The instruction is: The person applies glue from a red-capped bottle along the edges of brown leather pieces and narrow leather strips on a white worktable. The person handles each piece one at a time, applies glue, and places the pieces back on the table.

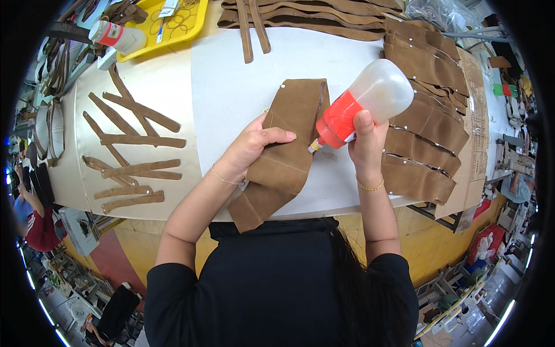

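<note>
A long brown leather-like panel [283,165] lies across the white work surface, its near end hanging over the front edge. My left hand [254,146] grips the panel's left edge, thumb on top and fingers underneath. My right hand [368,141] is wrapped round a translucent squeeze bottle [384,87] with a red label and red cap. The bottle is tipped nozzle-down, and its narrow tip is at the panel's right edge. Whether anything is coming out of the tip is too small to tell.
Several brown strips [141,140] lie loose on the left. A yellow tray [193,29] with rubber bands and another bottle [118,36] stand at the back left. Folded brown pieces [306,17] lie at the back. Overlapping brown panels [422,139] rest on cardboard [477,124] to the right.
</note>
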A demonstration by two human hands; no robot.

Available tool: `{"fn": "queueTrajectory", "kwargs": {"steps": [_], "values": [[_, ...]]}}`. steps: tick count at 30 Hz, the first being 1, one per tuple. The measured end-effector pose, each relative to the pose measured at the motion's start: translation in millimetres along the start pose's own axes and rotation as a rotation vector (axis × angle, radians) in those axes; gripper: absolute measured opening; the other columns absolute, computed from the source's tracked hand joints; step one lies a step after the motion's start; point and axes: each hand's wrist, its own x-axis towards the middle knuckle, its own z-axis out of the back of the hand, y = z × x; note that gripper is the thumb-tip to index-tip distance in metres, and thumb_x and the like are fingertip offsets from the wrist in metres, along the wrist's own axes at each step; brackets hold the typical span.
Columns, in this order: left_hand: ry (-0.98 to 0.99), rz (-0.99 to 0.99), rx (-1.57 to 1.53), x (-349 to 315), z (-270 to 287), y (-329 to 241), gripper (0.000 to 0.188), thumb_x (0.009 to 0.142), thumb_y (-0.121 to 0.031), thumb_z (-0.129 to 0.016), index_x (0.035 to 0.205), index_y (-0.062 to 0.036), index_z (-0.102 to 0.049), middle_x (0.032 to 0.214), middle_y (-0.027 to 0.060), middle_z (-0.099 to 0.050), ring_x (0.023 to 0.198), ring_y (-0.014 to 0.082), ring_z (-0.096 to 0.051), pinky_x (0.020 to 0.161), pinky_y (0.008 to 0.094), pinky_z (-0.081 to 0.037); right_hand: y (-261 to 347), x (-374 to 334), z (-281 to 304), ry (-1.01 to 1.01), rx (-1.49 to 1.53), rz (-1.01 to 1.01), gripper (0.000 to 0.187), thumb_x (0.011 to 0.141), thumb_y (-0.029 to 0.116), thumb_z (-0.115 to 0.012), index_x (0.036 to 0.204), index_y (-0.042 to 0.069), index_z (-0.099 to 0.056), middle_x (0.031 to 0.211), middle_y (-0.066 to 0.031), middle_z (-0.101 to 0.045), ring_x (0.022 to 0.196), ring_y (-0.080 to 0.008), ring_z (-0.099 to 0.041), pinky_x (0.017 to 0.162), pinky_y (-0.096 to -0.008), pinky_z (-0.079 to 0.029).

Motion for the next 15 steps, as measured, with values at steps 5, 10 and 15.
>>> {"fn": "queueTrajectory", "kwargs": {"steps": [5,10,15], "values": [[-0.034,-0.007,0.006,-1,-2,0,0.057,0.077,-0.005,-0.059,0.13,0.0009,-0.039,0.115,0.0128,-0.057,0.096,0.0194,-0.062,0.082,0.0311,-0.052,5,-9,-1,-0.013,0.004,0.001,0.057,0.076,0.054,-0.07,0.092,0.001,-0.057,0.082,-0.0007,-0.057,0.075,-0.0087,-0.053,0.066,-0.0246,-0.044],[-0.11,0.007,0.019,-1,-2,3,0.051,0.08,-0.004,-0.058,0.128,0.0014,-0.04,0.115,0.0131,-0.058,0.096,0.0197,-0.062,0.081,0.0317,-0.053,7,-17,0,0.024,-0.017,-0.007,0.062,0.074,0.054,-0.072,0.097,0.0,-0.056,0.088,-0.0025,-0.058,0.082,-0.0113,-0.055,0.072,-0.0266,-0.046],[-0.087,0.138,-0.15,6,7,8,0.039,0.087,-0.009,-0.055,0.123,0.0024,-0.044,0.114,0.0158,-0.058,0.096,0.0224,-0.063,0.082,0.0351,-0.054,8,-23,4,-0.006,0.211,-0.158,0.065,0.071,0.055,-0.074,0.1,0.0,-0.056,0.09,-0.0035,-0.058,0.084,-0.012,-0.057,0.073,-0.0273,-0.047]]}}
